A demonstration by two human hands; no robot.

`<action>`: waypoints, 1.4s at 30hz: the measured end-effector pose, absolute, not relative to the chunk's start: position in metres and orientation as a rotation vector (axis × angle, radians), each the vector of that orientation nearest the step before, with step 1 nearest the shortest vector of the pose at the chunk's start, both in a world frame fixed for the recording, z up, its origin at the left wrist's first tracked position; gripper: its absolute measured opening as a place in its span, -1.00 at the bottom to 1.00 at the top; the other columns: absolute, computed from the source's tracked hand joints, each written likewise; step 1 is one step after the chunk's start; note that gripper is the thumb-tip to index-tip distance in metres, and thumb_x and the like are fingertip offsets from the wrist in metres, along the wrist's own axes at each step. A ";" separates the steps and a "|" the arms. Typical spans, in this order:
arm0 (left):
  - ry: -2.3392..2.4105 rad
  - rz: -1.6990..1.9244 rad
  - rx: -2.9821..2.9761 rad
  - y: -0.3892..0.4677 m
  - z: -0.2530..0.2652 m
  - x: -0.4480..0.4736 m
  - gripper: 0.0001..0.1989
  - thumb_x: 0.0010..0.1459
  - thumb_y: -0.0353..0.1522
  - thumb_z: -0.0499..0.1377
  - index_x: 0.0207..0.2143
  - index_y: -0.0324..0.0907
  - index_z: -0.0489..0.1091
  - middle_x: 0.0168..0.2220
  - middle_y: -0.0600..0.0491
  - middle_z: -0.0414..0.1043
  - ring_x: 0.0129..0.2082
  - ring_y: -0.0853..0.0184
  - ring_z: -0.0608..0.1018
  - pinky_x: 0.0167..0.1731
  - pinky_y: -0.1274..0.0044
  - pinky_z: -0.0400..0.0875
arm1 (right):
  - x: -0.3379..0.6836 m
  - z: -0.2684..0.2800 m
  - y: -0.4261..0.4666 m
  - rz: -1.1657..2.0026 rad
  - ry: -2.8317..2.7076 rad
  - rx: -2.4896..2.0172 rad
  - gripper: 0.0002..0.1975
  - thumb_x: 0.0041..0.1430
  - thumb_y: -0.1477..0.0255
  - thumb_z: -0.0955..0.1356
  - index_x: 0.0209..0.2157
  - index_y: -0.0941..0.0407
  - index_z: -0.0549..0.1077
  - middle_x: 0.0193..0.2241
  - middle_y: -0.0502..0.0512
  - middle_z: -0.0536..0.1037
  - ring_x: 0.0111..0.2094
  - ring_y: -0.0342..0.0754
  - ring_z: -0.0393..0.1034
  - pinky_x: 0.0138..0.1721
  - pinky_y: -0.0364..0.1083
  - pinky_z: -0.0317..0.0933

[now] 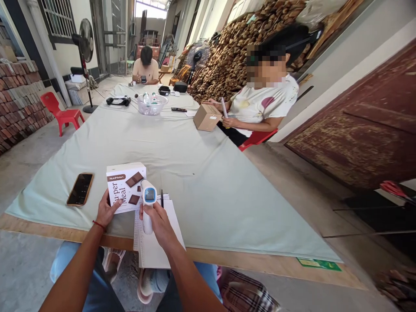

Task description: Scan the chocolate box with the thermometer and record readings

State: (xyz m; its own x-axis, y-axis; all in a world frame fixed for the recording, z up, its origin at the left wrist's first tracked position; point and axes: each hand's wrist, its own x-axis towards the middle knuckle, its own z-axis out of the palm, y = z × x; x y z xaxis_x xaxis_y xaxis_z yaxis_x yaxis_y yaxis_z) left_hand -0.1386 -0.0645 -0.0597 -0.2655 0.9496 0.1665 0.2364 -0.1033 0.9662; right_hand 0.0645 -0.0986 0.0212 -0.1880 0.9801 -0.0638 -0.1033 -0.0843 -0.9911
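Observation:
My left hand (108,210) grips the lower left corner of a white box (125,203) printed with brown chocolate pieces and "NutriMotion". The box is held upright at the near edge of the table. In my right hand (158,219) is a white infrared thermometer (148,203), its blue-framed screen facing me. Its head is close to the box's right side; whether they touch I cannot tell. Beneath my right hand lie white paper sheets (170,219), overhanging the table edge, with a dark pen (162,198) on them. A phone (80,189) rests left of the box.
A cloth-covered table (195,186) stretches ahead. Farther along are a clear plastic bowl (152,105) with bottles, a headset-like black device (118,101) and a cardboard box (207,117). One person (263,99) sits at the right, another (146,69) at the far end.

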 end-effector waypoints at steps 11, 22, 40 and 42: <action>1.636 1.301 1.367 -0.059 -0.026 -0.147 -0.34 -0.19 -0.15 0.41 -0.03 -0.18 0.34 -0.08 -0.15 0.52 -0.12 0.08 0.58 -0.14 0.26 0.52 | 0.135 0.014 -0.134 1.334 -1.075 -1.289 -0.76 -0.01 0.20 0.31 -0.51 0.09 0.35 -0.64 -0.08 0.37 -0.54 -0.12 0.22 -0.45 -0.14 0.10; 1.975 1.237 1.384 0.048 -0.023 -0.157 -0.47 -0.23 -0.29 0.43 -0.21 -0.16 0.27 -0.26 -0.04 0.46 -0.24 0.16 0.54 -0.07 0.20 0.43 | 0.160 0.009 -0.143 1.256 -1.000 -1.337 -0.78 -0.02 0.21 0.32 -0.50 0.09 0.37 -0.64 -0.07 0.36 -0.55 -0.12 0.21 -0.48 -0.15 0.11; 1.416 0.751 2.384 -0.046 -0.076 -0.107 -0.56 0.12 -0.14 0.19 0.02 -0.11 0.37 0.12 -0.13 0.27 0.13 0.06 0.34 0.14 0.20 0.22 | 0.228 -0.058 -0.071 0.512 -1.747 -2.121 -0.55 0.17 0.32 0.30 0.10 0.10 0.36 -0.14 0.22 0.46 -0.13 0.09 0.39 -0.20 -0.06 0.21; 1.434 0.702 2.419 -0.047 -0.077 -0.105 -0.56 0.11 -0.14 0.20 0.01 -0.11 0.39 0.11 -0.12 0.27 0.12 0.04 0.35 0.12 0.19 0.23 | 0.235 -0.065 -0.065 0.407 -1.843 -2.149 -0.55 0.21 0.32 0.30 0.12 0.10 0.34 -0.14 0.23 0.46 -0.12 0.10 0.38 -0.19 -0.05 0.21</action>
